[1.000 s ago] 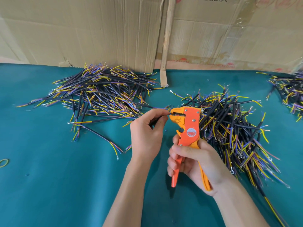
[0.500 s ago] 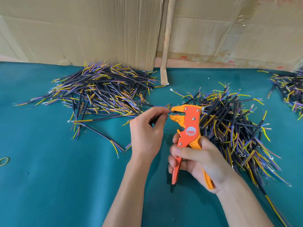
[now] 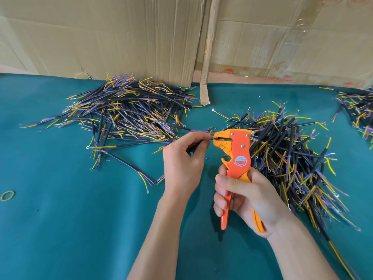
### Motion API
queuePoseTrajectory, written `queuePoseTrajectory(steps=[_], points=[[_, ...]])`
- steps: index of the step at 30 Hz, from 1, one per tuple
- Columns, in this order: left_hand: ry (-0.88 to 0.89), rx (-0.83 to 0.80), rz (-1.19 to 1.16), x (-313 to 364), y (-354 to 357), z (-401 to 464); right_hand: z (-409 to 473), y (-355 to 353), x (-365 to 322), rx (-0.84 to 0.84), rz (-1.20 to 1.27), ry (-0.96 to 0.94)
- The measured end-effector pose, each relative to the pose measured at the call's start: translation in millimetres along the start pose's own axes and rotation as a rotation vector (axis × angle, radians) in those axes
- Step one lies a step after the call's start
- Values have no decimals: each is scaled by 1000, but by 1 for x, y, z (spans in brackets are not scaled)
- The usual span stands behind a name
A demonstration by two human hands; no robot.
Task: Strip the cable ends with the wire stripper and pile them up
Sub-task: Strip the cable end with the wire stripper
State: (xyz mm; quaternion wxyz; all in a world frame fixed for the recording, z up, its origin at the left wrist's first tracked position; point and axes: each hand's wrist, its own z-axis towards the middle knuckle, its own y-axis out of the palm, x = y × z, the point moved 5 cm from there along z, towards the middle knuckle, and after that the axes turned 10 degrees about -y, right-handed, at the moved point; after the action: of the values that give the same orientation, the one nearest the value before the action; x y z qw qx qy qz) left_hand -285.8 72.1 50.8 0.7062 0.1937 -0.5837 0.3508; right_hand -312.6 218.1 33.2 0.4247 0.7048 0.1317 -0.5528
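Head view, orange wire stripper (image 3: 239, 150) biting black cable's (image 3: 198, 142) coloured cores

one head-worn wide-angle view, looking forward and down from close above the bench (image 3: 60, 229). both hands sit near the lower centre, the forearms entering from the bottom edge. a cardboard wall (image 3: 121, 37) closes the far side.

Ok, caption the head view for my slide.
Left hand feeds a cable into the orange wire stripper held by the right hand.
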Motion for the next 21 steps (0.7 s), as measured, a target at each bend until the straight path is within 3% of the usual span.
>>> queuePoseTrajectory(steps=[8,13,21], points=[[-1,-13,-8,0,1,0,0,2,1,62,5,0],[-38,-50,-30,-2,7,-1,2,1,4,192,-44,-45],[-42,-3,-57,-1,0,2,1,6,-3,-3,185,-57]])
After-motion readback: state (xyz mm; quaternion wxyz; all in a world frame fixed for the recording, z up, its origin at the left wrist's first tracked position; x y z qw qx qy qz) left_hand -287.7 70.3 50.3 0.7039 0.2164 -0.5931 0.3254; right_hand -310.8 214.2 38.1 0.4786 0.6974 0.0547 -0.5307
